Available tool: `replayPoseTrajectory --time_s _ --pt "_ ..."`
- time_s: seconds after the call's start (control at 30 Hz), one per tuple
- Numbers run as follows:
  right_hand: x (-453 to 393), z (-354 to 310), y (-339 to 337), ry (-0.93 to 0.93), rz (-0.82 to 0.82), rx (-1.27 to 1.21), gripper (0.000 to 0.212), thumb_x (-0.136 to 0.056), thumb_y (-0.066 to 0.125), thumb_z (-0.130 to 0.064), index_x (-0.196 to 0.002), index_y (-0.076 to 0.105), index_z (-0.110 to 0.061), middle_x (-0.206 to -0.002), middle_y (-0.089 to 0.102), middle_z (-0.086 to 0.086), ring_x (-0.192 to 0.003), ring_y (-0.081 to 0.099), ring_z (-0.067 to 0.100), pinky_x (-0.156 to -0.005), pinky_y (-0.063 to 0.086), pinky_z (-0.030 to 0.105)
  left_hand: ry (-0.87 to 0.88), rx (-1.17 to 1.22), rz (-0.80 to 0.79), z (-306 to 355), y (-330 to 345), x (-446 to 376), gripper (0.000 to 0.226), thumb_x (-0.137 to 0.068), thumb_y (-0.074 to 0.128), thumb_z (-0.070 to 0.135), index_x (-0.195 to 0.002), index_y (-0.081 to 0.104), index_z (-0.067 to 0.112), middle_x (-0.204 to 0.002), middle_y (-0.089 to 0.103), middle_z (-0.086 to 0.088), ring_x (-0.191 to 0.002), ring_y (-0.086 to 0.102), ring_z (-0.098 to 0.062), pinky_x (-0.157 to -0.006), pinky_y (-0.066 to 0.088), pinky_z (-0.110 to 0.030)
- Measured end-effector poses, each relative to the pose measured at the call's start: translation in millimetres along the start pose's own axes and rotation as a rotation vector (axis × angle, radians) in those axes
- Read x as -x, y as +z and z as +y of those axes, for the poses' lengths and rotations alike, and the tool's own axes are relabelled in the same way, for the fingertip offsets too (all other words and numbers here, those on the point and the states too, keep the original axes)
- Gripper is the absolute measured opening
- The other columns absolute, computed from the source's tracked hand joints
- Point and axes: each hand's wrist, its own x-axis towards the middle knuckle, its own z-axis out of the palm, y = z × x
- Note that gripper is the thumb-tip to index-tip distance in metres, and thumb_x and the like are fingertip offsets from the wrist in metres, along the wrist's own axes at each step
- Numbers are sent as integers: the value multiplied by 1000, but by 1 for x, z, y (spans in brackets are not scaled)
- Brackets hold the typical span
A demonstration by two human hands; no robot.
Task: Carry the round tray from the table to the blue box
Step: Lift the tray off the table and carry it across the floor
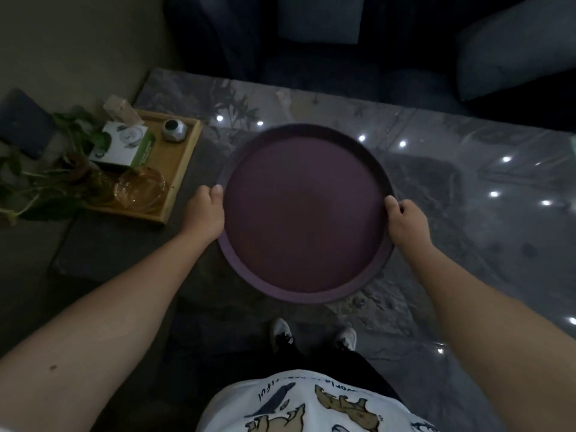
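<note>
Shirt [311, 406] with animal print fills the bottom edge; shoes [313, 336] show below it on the glossy floor [498, 213]. Both forearms reach forward and down. Left hand [206, 213] and right hand [408, 221] clasp opposite sides of the tray [304, 213], thumbs over the rim, fingers hidden beneath. Each grip is closed on the rim.

Tray: round, purple, empty, roughly level. It reads as already lifted and held out in front of the body over the floor; cannot confirm it is clear of the surface [103, 244], whose dark edge lies to the left. Opposed holds at mid-rim likely keep it balanced.

Left, on that surface: wooden tray [184, 169] with carton [124, 145], small jar [174, 130], glass bowl [140, 188], plus trailing plant [46, 182]. Well apart from the hands.

Blue box: not in view. Judgement: carry underway, destination still to find.
</note>
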Motion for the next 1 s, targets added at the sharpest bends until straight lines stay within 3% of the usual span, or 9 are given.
replayPoseTrajectory --time_s 0.2,0.4,0.53,0.7,0.87,1.0 --pt "25 57 -83 105 170 -52 44 -97 41 -47 -68 45 -14 -72 53 6 -77 51 28 -66 32 35 224 20 -82 93 29 20 42 -101 31 38 -92 51 2 -99 60 -26 -92 56 -39 -72 38 -41" --pt "69 154 -174 270 374 -126 45 -96 45 -46 -63 43 -14 -71 54 10 -78 55 34 -65 35 36 425 37 -241 193 100 73 41 -101 33 36 -89 51 1 -95 58 -26 -91 55 -38 -70 33 -38" --pt "109 233 -233 407 498 -129 49 -95 45 -48 -61 40 -12 -80 62 22 -82 59 38 -65 33 35 573 -8 -353 260 163 127 44 -101 32 38 -92 53 1 -102 59 -29 -96 55 -39 -71 30 -36" --pt "166 327 -296 552 623 -153 48 -94 44 -49 -63 44 -13 -82 64 23 -81 59 38 -62 31 34 741 -52 -482 333 242 208 45 -100 29 41 -92 53 4 -101 60 -23 -96 55 -37 -74 31 -36" --pt "222 403 -343 685 714 -191 47 -96 43 -48 -61 43 -16 -71 56 13 -74 55 32 -62 33 34 880 -57 -568 393 310 292 44 -99 29 45 -78 47 11 -73 52 0 -76 49 -27 -68 30 -36" --pt "264 451 -370 778 786 -211 47 -96 42 -49 -63 46 -16 -64 54 6 -69 52 29 -61 32 34 949 -89 -661 431 354 353 46 -99 28 45 -81 49 8 -75 52 -1 -76 50 -26 -68 32 -36"
